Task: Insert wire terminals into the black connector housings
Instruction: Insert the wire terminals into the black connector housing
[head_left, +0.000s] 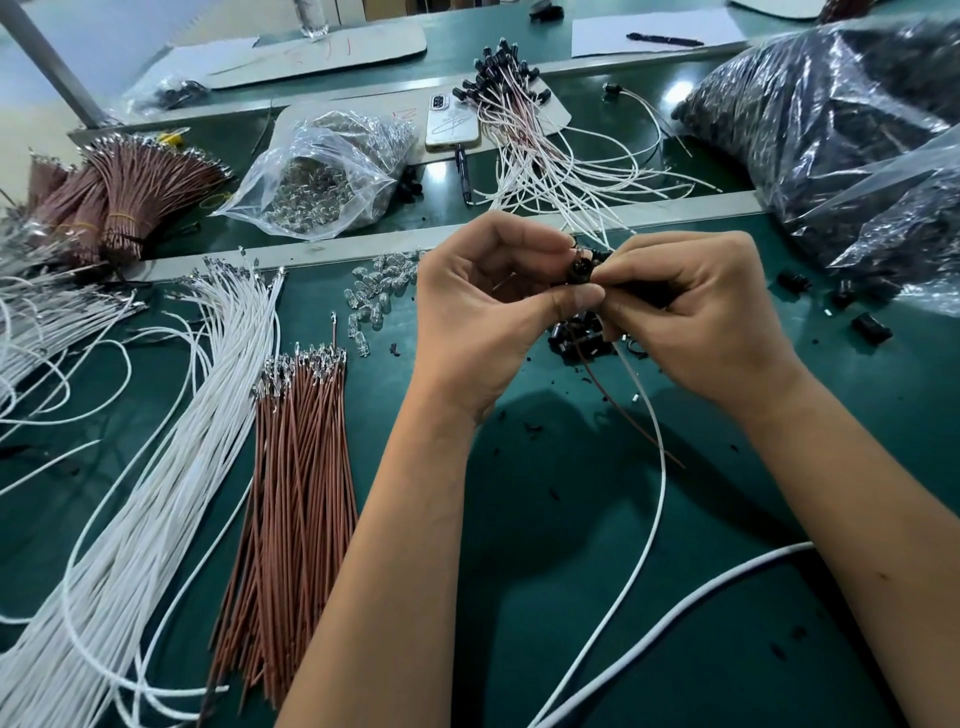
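Now mid-insertion: my left hand (488, 306) pinches the black connector housing (581, 270); my right hand (696, 312) pinches its wires just beside. Next, I judge, comes seating the brown wire (618, 405) terminal.

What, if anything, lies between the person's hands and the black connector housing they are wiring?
Nothing visible. The left hand and right hand both pinch the black connector housing directly, above the green mat. A brown wire and white wire trail down from it.
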